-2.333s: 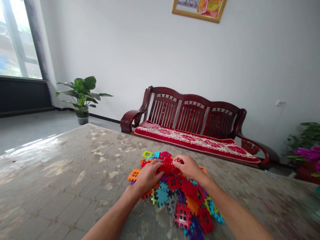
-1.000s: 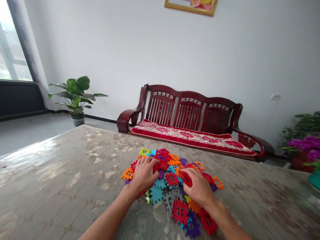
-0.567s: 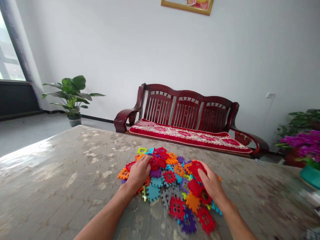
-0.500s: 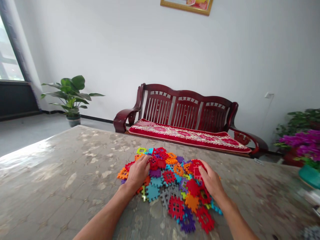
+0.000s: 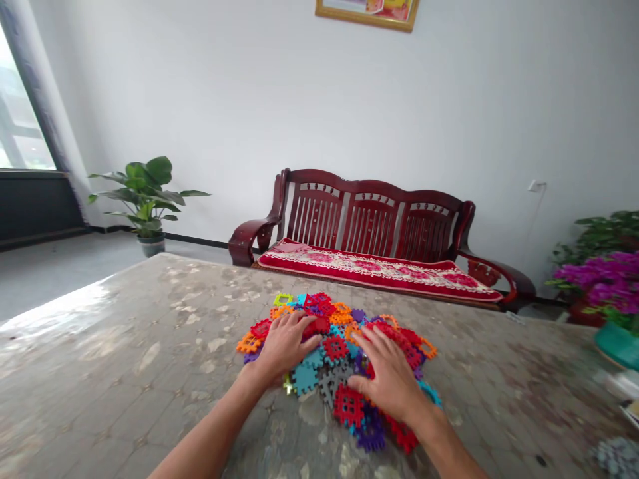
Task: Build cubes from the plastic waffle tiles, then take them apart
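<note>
A heap of flat plastic interlocking tiles in red, orange, blue, purple, grey and green lies on the patterned table. My left hand rests palm down on the heap's left side, fingers spread over red and blue tiles. My right hand lies flat on the right part of the heap, fingers stretched out and apart. Neither hand holds a tile.
A dark red wooden bench with a red cushion stands behind the table against the white wall. A potted green plant is at the back left. Purple flowers in a teal pot stand at the right edge.
My right hand has let go of the red tile it was gripping and now lies flat and spread on the heap, closer to me. My left hand has hardly moved.
</note>
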A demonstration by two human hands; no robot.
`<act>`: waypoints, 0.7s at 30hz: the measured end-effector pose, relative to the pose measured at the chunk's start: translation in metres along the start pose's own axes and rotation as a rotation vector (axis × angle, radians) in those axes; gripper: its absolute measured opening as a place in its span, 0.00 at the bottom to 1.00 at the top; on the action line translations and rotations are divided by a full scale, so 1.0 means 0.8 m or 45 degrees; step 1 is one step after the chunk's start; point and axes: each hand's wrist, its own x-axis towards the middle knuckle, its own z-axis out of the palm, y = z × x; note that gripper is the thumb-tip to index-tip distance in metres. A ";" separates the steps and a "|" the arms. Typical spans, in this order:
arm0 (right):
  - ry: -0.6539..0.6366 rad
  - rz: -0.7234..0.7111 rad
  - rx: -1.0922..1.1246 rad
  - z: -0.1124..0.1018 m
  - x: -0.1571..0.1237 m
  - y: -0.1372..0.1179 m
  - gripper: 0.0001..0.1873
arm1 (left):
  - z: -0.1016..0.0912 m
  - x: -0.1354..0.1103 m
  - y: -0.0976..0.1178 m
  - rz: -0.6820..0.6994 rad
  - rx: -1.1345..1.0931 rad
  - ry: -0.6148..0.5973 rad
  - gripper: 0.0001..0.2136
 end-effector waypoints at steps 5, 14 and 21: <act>-0.131 -0.029 -0.097 0.011 0.004 -0.024 0.43 | 0.015 -0.009 0.011 0.109 -0.037 -0.078 0.28; 0.063 0.078 -0.251 -0.003 0.000 0.026 0.22 | 0.014 0.004 0.022 0.332 -0.264 -0.178 0.19; 0.116 0.038 -0.141 -0.019 0.044 0.036 0.18 | -0.007 0.027 -0.005 0.205 -0.328 -0.114 0.20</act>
